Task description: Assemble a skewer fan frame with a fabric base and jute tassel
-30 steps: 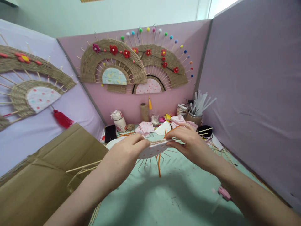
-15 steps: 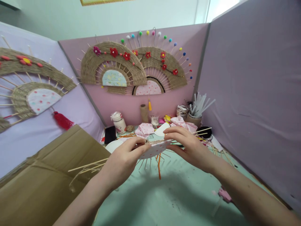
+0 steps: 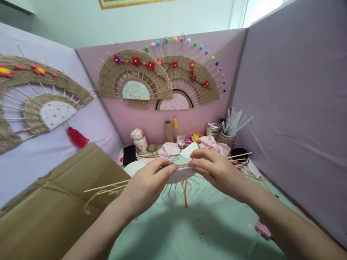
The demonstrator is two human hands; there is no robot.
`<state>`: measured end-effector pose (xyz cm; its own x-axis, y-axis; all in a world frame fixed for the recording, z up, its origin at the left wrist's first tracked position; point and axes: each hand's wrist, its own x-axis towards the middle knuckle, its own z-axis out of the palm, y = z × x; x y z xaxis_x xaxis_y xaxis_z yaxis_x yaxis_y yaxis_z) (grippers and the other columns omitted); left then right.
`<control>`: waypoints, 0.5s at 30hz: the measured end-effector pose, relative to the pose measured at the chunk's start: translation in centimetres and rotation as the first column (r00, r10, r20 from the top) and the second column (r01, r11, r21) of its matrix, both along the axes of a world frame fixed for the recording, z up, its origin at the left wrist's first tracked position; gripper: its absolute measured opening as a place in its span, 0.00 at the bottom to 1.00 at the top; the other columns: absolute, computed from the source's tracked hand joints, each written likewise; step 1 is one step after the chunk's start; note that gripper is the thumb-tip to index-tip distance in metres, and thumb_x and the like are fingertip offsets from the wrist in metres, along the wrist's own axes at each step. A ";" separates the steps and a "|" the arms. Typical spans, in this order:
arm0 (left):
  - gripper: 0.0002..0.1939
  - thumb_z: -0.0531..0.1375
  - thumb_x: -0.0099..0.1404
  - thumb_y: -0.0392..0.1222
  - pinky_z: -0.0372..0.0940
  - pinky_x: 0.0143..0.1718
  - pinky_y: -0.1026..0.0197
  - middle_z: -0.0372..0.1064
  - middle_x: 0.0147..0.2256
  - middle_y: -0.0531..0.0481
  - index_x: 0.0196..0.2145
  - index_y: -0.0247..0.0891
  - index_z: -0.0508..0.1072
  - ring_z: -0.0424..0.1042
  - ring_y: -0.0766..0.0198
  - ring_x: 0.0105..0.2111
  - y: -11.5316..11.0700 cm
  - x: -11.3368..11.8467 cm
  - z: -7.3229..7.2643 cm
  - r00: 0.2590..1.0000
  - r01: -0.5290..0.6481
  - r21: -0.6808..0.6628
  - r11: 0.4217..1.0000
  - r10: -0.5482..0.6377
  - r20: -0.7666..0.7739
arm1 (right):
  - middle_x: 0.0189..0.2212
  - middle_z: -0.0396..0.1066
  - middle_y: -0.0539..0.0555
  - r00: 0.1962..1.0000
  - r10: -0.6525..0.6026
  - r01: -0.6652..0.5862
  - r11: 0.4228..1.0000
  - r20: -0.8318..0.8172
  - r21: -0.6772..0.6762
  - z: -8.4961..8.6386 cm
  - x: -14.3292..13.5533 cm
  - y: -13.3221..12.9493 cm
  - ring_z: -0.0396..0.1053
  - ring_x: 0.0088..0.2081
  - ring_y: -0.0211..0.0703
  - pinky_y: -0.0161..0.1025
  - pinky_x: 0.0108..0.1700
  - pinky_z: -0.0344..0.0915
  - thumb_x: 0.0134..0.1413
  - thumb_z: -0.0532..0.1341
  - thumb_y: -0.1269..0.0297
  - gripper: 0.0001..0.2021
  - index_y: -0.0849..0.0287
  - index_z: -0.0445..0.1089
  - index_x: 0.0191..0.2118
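Above the table, both hands grip a half-round fan piece (image 3: 182, 175) covered in white cloth with pink dots. Thin wooden sticks fan out from it downward and to both sides, and twine runs along its top edge. My left hand (image 3: 151, 184) closes on the left end, thumb on the near face. At the right end, my right hand (image 3: 214, 169) pinches the top edge, its fingertips close to the left thumb. An orange pipe cleaner (image 3: 185, 196) hangs below the piece; its upper part is hidden. Loose twine (image 3: 88, 206) trails beyond the left wrist.
Brown cardboard (image 3: 62, 195) leans at the left. Along the back stand a white bottle (image 3: 139, 141), a cardboard tube (image 3: 168, 131) and a pot of glue sticks (image 3: 229, 135). A pink glue gun (image 3: 262, 229) lies by my right forearm. Finished fans (image 3: 135, 72) hang on the partitions.
My right fingers have slid left along the top edge, closer to my left thumb. The view has shifted slightly left; both hands keep their hold on the fan piece.
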<state>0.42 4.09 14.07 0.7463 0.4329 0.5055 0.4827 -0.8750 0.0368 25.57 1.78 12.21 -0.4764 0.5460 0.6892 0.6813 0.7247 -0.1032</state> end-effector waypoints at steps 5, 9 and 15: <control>0.16 0.50 0.70 0.37 0.71 0.40 0.59 0.73 0.43 0.47 0.50 0.46 0.73 0.73 0.61 0.41 -0.4 0.5 0.5 0.996 -0.069 -0.143 0.987 0.075 0.042 | 0.41 0.72 0.61 0.999 -0.020 0.020 1.000 0.031 0.018 0.2 -0.2 -0.1 0.71 0.42 0.49 0.44 0.40 0.70 0.63 0.54 0.74 0.11 0.58 0.74 0.41; 0.15 0.50 0.70 0.39 0.71 0.39 0.58 0.74 0.38 0.48 0.46 0.47 0.75 0.73 0.59 0.39 -0.8 0.9 0.9 0.984 -0.112 -0.250 0.962 0.142 0.107 | 0.42 0.73 0.59 0.999 -0.035 0.036 0.998 0.014 -0.050 0.4 -0.2 -0.3 0.71 0.42 0.48 0.43 0.41 0.70 0.63 0.54 0.72 0.11 0.56 0.74 0.41; 0.14 0.50 0.70 0.40 0.71 0.38 0.57 0.74 0.37 0.48 0.44 0.47 0.75 0.73 0.58 0.38 -0.8 0.9 0.8 0.984 -0.099 -0.251 0.963 0.133 0.118 | 0.44 0.72 0.61 0.998 -0.038 0.041 0.998 0.048 -0.055 0.4 -0.1 -0.4 0.71 0.43 0.48 0.44 0.41 0.71 0.64 0.53 0.72 0.12 0.56 0.73 0.43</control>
